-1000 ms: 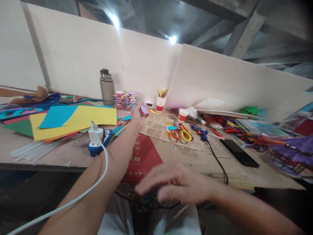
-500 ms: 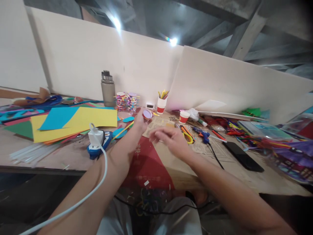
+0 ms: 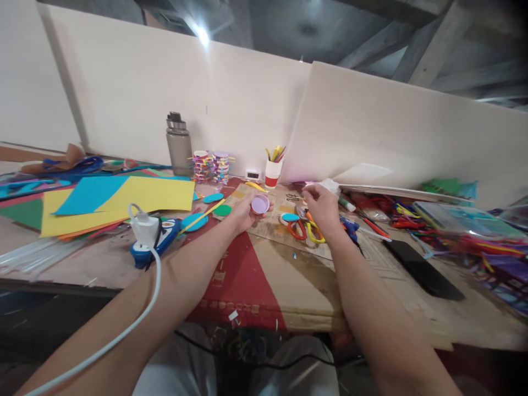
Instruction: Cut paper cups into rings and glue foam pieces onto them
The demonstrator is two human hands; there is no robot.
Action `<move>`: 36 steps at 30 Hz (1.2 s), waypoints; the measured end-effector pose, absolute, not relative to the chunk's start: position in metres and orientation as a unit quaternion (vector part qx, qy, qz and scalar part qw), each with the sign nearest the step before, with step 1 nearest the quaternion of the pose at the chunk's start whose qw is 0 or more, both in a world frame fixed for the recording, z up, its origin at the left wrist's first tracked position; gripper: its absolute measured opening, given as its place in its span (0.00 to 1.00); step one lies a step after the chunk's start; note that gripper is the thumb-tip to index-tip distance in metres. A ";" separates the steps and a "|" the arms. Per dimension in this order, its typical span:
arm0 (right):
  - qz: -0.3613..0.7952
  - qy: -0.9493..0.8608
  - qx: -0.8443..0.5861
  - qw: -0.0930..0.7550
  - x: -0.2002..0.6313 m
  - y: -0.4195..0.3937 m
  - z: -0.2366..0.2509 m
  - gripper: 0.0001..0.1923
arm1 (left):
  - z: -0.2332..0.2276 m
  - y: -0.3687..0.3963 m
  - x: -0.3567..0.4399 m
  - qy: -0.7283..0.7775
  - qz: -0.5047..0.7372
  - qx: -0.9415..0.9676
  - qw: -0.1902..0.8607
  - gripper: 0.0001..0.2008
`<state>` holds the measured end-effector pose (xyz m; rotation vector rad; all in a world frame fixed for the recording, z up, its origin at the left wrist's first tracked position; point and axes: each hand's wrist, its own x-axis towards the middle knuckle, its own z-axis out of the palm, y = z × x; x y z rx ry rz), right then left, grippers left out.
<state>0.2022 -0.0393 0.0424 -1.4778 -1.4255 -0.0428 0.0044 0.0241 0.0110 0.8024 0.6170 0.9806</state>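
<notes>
Beyond the paper cup (image 3: 271, 174), the right hand (image 3: 322, 206) covers whatever it reaches for, so what its fingers close on cannot be told. It also hides part of the scissors (image 3: 304, 229) right of the cup. The purple disc (image 3: 260, 204) below the cup shows only its face; the left hand (image 3: 243, 214) hides its underside. Far right of the cup, the coloured sticks (image 3: 474, 236) smear into blur and run off the edge. The small white device (image 3: 252, 175) left of the cup is too small to read.

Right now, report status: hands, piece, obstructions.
Left hand holds lilac disc. Right hand reaching past scissors, grip unclear. Nothing between them.
</notes>
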 end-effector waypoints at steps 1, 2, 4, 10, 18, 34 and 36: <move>-0.012 -0.605 -0.633 0.483 0.202 -0.039 0.042 0.11 | 0.010 0.025 0.004 0.285 0.452 0.368 0.761 0.21; -0.006 -0.618 -0.651 0.440 0.202 -0.039 0.042 0.11 | 0.010 0.025 0.004 0.285 0.453 0.367 0.761 0.21; 0.006 -0.643 -0.685 0.343 0.198 -0.039 0.038 0.12 | 0.010 0.025 0.004 0.283 0.459 0.365 0.759 0.22; -0.021 -0.680 -0.730 0.068 0.183 -0.043 0.028 0.23 | 0.011 0.019 0.007 0.296 0.465 0.368 0.749 0.12; -0.031 -0.656 -0.746 0.104 0.183 -0.039 0.029 0.16 | 0.014 0.017 0.011 0.305 0.470 0.359 0.746 0.10; 0.035 -0.705 -0.542 0.456 0.164 -0.039 0.019 0.26 | 0.014 0.010 0.020 0.281 0.477 0.314 0.772 0.14; 0.022 -0.715 -0.559 0.420 0.161 -0.040 0.018 0.28 | 0.014 0.009 0.022 0.269 0.462 0.314 0.785 0.17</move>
